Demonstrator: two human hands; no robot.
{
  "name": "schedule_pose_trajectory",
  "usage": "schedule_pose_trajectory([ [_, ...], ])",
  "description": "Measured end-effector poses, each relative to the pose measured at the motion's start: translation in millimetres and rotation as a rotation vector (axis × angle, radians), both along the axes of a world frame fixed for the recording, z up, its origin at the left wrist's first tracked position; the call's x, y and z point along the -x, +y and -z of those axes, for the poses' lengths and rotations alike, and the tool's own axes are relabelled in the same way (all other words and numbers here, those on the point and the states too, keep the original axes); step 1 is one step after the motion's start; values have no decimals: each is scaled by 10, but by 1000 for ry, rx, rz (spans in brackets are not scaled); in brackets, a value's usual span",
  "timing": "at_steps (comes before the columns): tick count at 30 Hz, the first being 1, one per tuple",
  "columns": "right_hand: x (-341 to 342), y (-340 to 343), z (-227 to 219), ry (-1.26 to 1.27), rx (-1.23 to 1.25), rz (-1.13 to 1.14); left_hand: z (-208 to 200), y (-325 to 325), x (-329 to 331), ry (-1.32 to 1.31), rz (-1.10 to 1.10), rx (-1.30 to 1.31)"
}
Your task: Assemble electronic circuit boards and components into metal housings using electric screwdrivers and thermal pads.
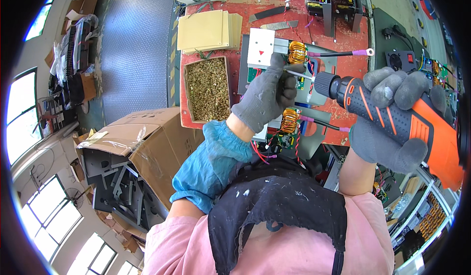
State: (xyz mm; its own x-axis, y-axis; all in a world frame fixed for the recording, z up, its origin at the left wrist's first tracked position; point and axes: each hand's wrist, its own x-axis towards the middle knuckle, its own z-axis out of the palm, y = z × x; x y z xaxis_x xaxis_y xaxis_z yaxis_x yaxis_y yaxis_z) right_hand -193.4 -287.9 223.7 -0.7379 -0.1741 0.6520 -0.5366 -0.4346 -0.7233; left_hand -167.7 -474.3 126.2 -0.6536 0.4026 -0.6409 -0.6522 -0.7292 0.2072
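My right hand, in a grey work glove, grips an orange and black power screwdriver that lies nearly level, its nose toward the left. Its thin bit reaches to the fingertips of my left hand. That hand, gloved in grey too, has its fingers curled in at the tip of the bit; whatever they pinch there is too small to make out. Under and beyond it sits a circuit assembly with a white plate and a copper-wound coil. Nearer me is a second copper coil with red wires.
A box of small brassy fasteners stands left on the red worktable. Behind it lie stacked cream sheets. More coil assemblies occupy the far right. A cardboard carton with dark metal parts stands at lower left.
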Motion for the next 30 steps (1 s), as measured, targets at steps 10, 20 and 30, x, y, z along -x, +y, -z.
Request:
schedule_pose_trajectory([
  [10, 713, 2, 657, -243, 37, 436, 157, -513, -3, 213, -82, 1112],
  [20, 785, -94, 816, -220, -9, 408, 388, -531, 79, 279, 35, 1298],
  [30, 883, -291, 789, -358, -140, 475, 407, -531, 139, 327, 113, 1405],
])
